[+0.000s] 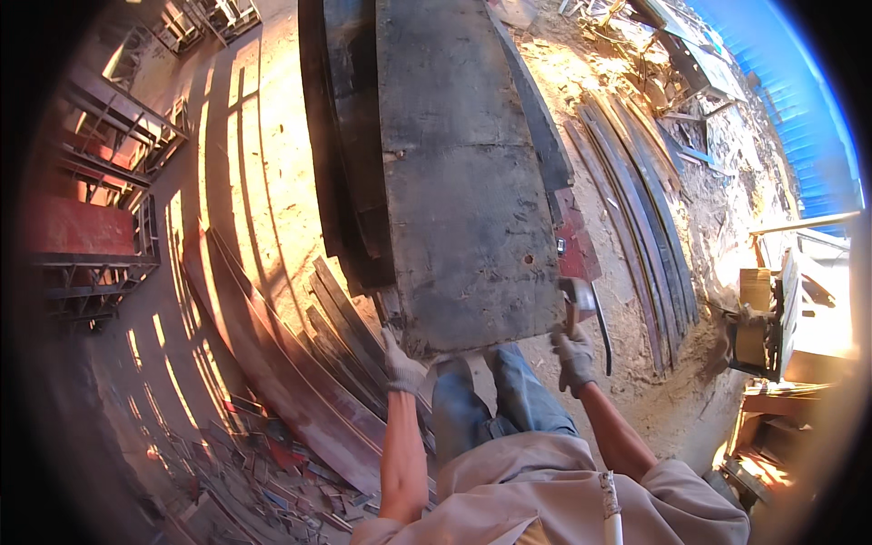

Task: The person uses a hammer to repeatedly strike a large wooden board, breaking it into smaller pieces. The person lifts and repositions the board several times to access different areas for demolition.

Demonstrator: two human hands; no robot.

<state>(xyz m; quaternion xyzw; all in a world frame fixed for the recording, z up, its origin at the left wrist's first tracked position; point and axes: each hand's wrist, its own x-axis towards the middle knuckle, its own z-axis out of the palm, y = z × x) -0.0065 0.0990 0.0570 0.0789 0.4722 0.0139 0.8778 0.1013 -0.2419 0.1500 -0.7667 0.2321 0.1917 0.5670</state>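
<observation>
Dark formwork panel (463, 173), flat on a stack. Left hand (401, 366) gloved, fingers hooked at near edge; right hand (572, 356) clamped round hammer (576, 304) at corner. Nail-pulling step, judged; careful aim needed.

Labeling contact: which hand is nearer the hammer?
Right. The right hand grips the hammer by its handle; the left hand is across the dark board, at its near-left corner.

Sandy ground (627, 300), large dark board (463, 182) stacked on darker boards, curved dark strips (636, 200) right of board, rusty long planks (300, 363) left of board, scrap debris (272, 472) below-left
</observation>
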